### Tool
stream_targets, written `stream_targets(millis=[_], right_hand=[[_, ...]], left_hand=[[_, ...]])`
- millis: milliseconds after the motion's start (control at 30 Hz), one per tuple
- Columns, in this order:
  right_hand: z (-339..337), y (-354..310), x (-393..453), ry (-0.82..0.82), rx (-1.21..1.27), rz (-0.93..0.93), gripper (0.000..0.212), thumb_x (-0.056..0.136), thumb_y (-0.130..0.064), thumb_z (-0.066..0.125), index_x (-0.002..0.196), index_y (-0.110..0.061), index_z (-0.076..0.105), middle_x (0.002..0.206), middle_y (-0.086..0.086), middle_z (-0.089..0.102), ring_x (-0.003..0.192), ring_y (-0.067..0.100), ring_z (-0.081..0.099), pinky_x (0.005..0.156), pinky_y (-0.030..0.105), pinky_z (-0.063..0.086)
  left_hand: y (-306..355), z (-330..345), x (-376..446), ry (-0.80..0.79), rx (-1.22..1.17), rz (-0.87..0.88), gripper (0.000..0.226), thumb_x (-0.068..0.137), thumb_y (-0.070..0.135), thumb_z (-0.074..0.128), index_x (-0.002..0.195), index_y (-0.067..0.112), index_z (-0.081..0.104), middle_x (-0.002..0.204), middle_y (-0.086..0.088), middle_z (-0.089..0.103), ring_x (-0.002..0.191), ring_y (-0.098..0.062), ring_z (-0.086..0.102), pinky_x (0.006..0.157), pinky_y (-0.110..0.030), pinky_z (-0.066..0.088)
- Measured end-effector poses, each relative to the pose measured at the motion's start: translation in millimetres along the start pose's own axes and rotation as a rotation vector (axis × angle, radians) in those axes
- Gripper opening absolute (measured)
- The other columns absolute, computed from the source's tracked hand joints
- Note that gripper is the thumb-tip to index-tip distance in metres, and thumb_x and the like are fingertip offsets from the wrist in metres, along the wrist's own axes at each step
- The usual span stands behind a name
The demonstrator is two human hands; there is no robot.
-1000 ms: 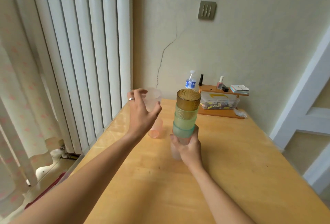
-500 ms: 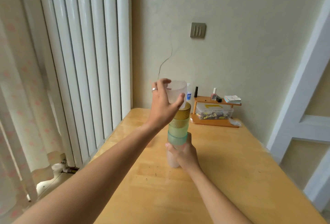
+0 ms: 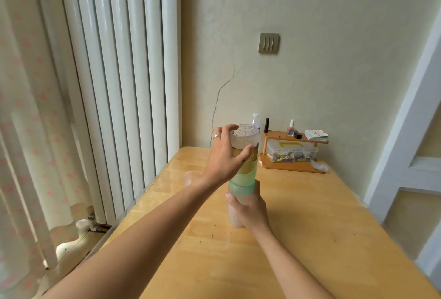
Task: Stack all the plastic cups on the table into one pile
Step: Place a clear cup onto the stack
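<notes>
A pile of nested plastic cups stands on the wooden table: pale pink at the bottom, then teal, green and amber. A clear dimpled cup sits in the amber one at the top. My left hand is around that clear cup and the top of the pile, fingers curled on it. My right hand grips the lower part of the pile. A pink cup stands alone on the table to the left, partly hidden behind my left wrist.
At the table's far end against the wall is a small wooden shelf with a clear box, small bottles and cards. A water bottle stands behind the pile. A white radiator and curtain run along the left.
My left hand carried the clear cup from the left up over the pile and lowered it into the amber cup. My right hand stayed on the pile's base.
</notes>
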State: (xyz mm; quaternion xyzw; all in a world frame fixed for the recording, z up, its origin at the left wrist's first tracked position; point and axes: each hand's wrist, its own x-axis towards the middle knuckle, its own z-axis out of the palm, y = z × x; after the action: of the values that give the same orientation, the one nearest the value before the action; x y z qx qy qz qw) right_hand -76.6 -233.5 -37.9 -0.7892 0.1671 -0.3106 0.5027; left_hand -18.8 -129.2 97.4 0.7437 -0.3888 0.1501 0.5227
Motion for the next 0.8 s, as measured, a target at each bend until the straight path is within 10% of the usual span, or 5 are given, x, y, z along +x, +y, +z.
stream_targets(millis=[367, 567, 700, 800], right_hand=[[10, 5, 12, 0.077, -0.006, -0.07, 0.071, 0.064, -0.065, 0.069, 0.122, -0.032, 0.045, 0.099, -0.021, 0.068, 0.085, -0.009, 0.062, 0.063, 0.007, 0.043], [25, 9, 22, 0.126, 0.019, -0.075, 0.058, 0.073, -0.035, 0.085, 0.119, -0.033, 0.05, 0.097, -0.016, 0.07, 0.087, -0.001, 0.065, 0.066, 0.009, 0.046], [29, 14, 22, 0.194, 0.057, -0.118, 0.056, 0.068, -0.041, 0.081, 0.116, -0.031, 0.053, 0.096, -0.013, 0.072, 0.084, 0.0, 0.067, 0.069, 0.016, 0.05], [29, 20, 24, 0.206, 0.086, -0.139, 0.055, 0.066, -0.046, 0.079, 0.113, -0.033, 0.053, 0.095, -0.011, 0.073, 0.085, 0.007, 0.068, 0.07, 0.021, 0.052]], left_hand=[[-39, 8, -4, -0.04, -0.118, -0.041, 0.097, 0.097, 0.053, 0.063, 0.17, 0.023, 0.007, 0.17, 0.002, 0.027, 0.158, -0.017, 0.034, 0.128, -0.048, 0.037], [-89, 6, -9, 0.068, -0.185, -0.076, 0.061, 0.109, 0.053, 0.019, 0.163, 0.033, 0.037, 0.161, 0.004, 0.042, 0.154, -0.009, 0.036, 0.13, -0.04, 0.029], [-128, 10, -7, 0.047, -0.041, -0.263, 0.048, 0.113, 0.038, 0.036, 0.153, 0.022, 0.056, 0.163, -0.006, 0.037, 0.153, -0.021, 0.038, 0.128, -0.041, 0.032], [-164, 17, -7, -0.211, 0.286, -0.416, 0.056, 0.109, 0.033, 0.048, 0.164, 0.027, 0.037, 0.179, -0.009, 0.005, 0.166, -0.034, 0.013, 0.131, -0.05, 0.02]])
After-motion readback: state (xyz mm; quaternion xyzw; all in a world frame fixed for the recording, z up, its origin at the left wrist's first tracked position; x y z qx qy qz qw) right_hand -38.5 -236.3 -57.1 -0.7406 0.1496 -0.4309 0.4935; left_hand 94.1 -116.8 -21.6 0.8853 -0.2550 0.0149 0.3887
